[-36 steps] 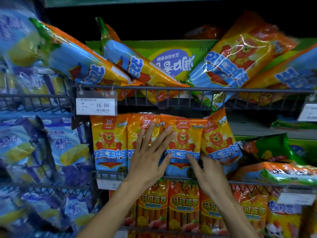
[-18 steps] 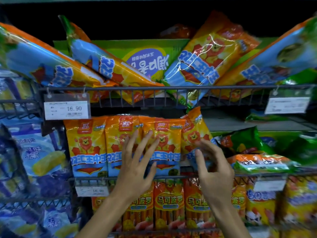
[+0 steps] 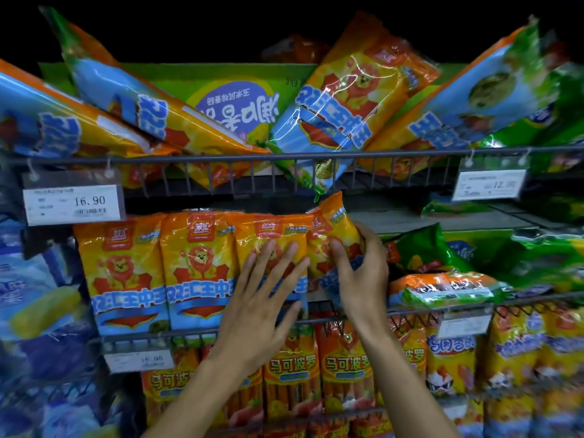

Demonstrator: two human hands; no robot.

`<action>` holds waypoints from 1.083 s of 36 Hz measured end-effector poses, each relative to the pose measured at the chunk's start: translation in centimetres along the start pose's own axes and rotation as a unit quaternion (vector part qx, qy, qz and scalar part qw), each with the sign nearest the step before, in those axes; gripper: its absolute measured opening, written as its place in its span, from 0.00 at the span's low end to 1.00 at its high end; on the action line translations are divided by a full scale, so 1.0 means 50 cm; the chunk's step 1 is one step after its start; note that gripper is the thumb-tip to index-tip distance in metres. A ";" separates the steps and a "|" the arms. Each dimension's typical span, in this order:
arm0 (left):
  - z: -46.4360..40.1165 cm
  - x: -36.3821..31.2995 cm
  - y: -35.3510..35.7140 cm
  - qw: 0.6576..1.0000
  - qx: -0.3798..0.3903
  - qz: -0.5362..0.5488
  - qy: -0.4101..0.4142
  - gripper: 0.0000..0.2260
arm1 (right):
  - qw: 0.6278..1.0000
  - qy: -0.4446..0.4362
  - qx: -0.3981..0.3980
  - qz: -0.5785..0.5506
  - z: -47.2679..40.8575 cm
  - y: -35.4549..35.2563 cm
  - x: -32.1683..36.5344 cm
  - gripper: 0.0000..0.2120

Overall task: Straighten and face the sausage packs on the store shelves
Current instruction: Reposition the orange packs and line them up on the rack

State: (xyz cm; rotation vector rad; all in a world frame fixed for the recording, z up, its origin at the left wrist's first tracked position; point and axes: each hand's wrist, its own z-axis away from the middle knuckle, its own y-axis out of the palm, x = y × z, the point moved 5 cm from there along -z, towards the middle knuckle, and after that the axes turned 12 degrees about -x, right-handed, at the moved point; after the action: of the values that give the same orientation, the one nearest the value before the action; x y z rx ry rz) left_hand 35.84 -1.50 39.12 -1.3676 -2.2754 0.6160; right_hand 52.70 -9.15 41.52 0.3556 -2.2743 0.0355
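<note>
Your right hand (image 3: 358,273) grips the tilted orange plastic sausage pack (image 3: 331,238), its top leaning right, away from the upright row your flat, open left hand (image 3: 262,295) steadies.

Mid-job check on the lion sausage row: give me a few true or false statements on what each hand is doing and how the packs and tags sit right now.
1. The right hand grips the tilted lion pack at the right end of the row. True.
2. The left hand is curled round a pack and lifting it. False: its fingers are spread flat against the third lion pack.
3. The price tag at upper left reads 16.90. True.
4. The packs on the top shelf stand upright and face forward. False: they lean at angles over the wire rail.
5. The two left lion packs stand upright, side by side. True.
</note>
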 end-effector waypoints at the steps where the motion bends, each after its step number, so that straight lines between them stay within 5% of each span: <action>1: 0.001 0.003 0.001 1.000 0.003 -0.002 -0.001 0.30 | 1.000 0.009 -0.008 -0.011 0.000 -0.001 -0.001 0.15; 10: -0.004 0.013 0.002 1.000 0.008 -0.012 -0.018 0.31 | 0.981 0.090 -0.120 -0.127 -0.026 -0.026 0.021 0.17; 18: -0.009 0.011 -0.005 1.000 0.001 0.018 -0.017 0.34 | 0.990 0.110 -0.019 -0.088 -0.006 -0.007 -0.020 0.12; 30: -0.009 -0.001 -0.011 0.997 -0.015 0.074 -0.005 0.32 | 0.988 0.120 -0.074 -0.063 -0.008 -0.006 -0.024 0.19; 39: -0.011 -0.029 0.023 0.999 0.017 -0.029 0.042 0.26 | 0.987 0.131 -0.053 -0.076 0.014 -0.011 -0.019 0.28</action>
State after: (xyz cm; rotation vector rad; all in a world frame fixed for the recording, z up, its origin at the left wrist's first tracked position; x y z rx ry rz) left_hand 37.61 -2.23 38.73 -1.2815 -2.2202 0.5649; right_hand 52.96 -9.54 40.31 0.4396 -1.9758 -0.1108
